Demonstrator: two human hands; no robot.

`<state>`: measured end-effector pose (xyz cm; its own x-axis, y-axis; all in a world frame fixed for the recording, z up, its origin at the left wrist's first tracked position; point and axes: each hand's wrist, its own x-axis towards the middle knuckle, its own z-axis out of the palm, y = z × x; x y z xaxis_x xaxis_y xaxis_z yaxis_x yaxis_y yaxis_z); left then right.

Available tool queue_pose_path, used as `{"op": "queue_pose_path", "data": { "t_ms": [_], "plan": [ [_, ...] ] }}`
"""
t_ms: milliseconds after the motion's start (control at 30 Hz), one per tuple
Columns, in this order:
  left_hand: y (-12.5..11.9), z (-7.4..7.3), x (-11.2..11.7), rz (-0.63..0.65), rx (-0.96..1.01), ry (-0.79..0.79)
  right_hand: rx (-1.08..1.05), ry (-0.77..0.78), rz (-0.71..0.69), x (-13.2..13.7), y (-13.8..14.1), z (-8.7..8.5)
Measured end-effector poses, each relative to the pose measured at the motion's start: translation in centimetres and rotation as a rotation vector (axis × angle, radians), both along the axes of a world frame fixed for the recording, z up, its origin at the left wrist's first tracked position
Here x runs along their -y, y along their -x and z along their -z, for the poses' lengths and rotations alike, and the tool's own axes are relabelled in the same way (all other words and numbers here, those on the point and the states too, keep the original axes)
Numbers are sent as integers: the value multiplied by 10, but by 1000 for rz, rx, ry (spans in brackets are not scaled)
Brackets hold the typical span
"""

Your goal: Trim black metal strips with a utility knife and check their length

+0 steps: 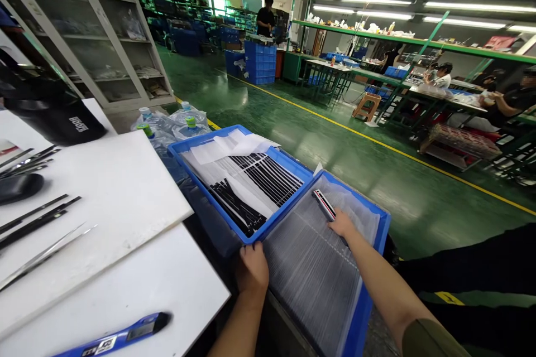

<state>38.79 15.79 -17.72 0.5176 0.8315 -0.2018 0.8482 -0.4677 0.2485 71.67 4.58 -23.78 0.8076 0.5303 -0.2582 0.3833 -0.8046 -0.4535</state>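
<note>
My left hand grips the near corner of the upper blue tray, fingers curled over its rim. That tray holds black strips and white paper sheets. It rests tilted over a second blue tray lined with clear plastic film. My right hand reaches into the lower tray and touches a small black and white bar lying on the film; its fingers are mostly hidden behind the hand.
A white table on the left carries black strips, tweezers and a blue knife. Water bottles stand beyond the trays. Shelving stands at the far left. People work at benches across the green floor.
</note>
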Motion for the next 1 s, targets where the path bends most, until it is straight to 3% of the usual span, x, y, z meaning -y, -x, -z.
{"op": "queue_pose_path", "data": {
  "t_ms": [100, 167, 367, 733, 1000],
  "plan": [
    [-11, 3, 21, 244, 35, 29, 14, 18, 13, 1, 1, 6],
    [-15, 10, 33, 327, 11, 63, 22, 20, 21, 2, 3, 10],
    [-13, 27, 39, 268, -170, 87, 62, 6, 54, 6, -7, 10],
    [-14, 30, 41, 251, -249, 74, 95, -54, 237, 17, -53, -3],
    [-16, 35, 43, 227, -261, 81, 53, 18, 258, 10, -41, 1]
  ]
}}
